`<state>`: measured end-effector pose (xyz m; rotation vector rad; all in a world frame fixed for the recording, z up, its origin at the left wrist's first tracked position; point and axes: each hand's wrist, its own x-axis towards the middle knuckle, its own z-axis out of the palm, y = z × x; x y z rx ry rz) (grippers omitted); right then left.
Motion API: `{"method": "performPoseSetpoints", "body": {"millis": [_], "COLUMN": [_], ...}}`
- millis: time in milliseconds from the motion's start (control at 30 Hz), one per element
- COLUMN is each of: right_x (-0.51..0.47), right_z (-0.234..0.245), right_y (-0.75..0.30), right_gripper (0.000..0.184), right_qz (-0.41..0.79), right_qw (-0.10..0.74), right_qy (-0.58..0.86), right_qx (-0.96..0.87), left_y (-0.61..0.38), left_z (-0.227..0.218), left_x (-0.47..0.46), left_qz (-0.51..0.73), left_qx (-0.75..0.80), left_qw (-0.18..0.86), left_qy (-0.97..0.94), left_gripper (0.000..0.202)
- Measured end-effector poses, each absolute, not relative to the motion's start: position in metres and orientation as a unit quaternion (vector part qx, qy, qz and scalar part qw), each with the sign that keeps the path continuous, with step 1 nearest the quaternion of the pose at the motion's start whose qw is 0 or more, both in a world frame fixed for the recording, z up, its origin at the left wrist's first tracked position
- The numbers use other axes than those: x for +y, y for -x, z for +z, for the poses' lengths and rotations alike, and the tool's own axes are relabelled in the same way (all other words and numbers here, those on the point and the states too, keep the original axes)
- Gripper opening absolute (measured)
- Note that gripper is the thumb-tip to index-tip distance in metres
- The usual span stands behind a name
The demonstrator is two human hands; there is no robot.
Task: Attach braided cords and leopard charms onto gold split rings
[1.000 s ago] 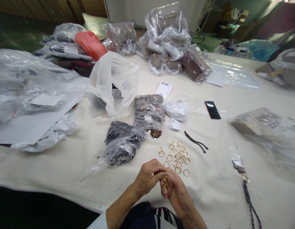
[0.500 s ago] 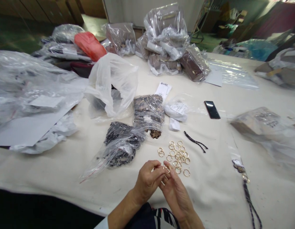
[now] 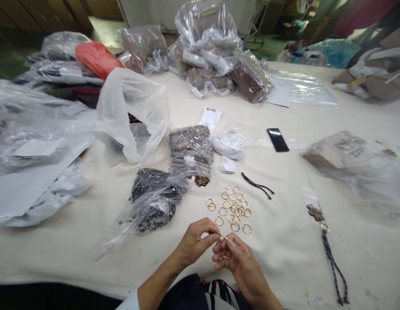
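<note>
Near were one left hand (image 3: 193,243), one right hand (image 3: 239,259), about twenty gold rings (image 3: 235,209); rightward, two braided cords (image 3: 253,183) and one phone (image 3: 277,140).

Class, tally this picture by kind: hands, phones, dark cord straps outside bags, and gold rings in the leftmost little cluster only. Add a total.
Hands: 2
Phone: 1
Dark cord straps: 2
Gold rings, leftmost cluster: 2
Total: 7

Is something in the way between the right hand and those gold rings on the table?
No, nothing visible blocks it. The gold rings lie just beyond the right hand, and the bag of dark pieces sits off to the left.
</note>
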<state>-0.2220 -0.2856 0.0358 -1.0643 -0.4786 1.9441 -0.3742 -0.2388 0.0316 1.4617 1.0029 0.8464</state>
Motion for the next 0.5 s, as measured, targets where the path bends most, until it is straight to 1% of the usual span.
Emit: {"method": "performPoseSetpoints", "body": {"millis": [100,267,300,333,433,500], "right_x": [-0.287,-0.285,-0.283,-0.281,-0.273,-0.267], "right_z": [0.029,0.009,0.005,0.001,-0.010,-0.015], "right_y": [0.220,0.216,0.214,0.211,0.200,0.194], "right_gripper": [0.027,0.032,0.033,0.033,0.034,0.035], "right_qz": [0.760,0.681,0.675,0.669,0.648,0.629], "right_qw": [0.434,0.418,0.408,0.396,0.357,0.339], "right_qy": [0.453,0.540,0.549,0.558,0.582,0.594], "right_qx": [-0.170,-0.263,-0.277,-0.291,-0.337,-0.369], "left_y": [0.364,0.353,0.353,0.355,0.364,0.369], "left_z": [0.024,0.006,0.003,-0.001,-0.012,-0.021], "left_x": [-0.242,-0.243,-0.240,-0.237,-0.217,-0.202], "left_qz": [0.334,0.302,0.303,0.302,0.287,0.265], "left_qx": [0.431,0.471,0.487,0.512,0.592,0.615], "left_qw": [0.584,0.629,0.613,0.575,0.400,0.327], "left_qy": [-0.601,-0.539,-0.543,-0.563,-0.638,-0.667], "left_gripper": [0.016,0.015,0.015,0.017,0.020,0.022]}}
